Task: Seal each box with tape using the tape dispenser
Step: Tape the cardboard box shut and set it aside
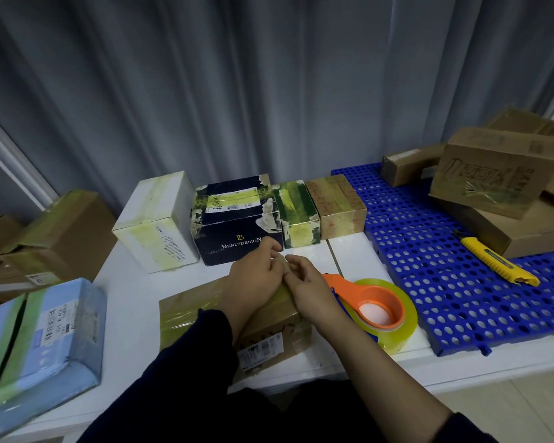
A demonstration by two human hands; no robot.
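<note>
Hands come together over the far end of a brown cardboard box [275, 327] that lies at the near middle of the white table [131, 308]. The left hand [253, 276] and the right hand [307, 290] touch at the fingertips, both with fingers curled, and they pinch a yellowish strip of tape [282, 292] that runs down onto the box top. More yellowish tape already crosses the left part of that top, and a printed label [260, 349] sits on its near side. The tape dispenser [378, 310], orange with a clear yellowish roll, lies flat on the table just right of the box; the right wrist passes in front of its handle, and I cannot tell whether they touch. Farther back stand 4 boxes in a row: a white box [160, 219], a dark box [237, 231] printed BENLYDESIGN, a green-taped box [298, 215] and a small brown box [341, 206]. To the right a blue perforated mat [429, 251] carries a yellow utility knife [493, 261] and a stack of brown cartons [493, 177]. At the near left lies a light blue parcel [42, 337] with green tape bands, and brown boxes [61, 233] sit behind it. A grey curtain [269, 75] hangs along the far side.
</note>
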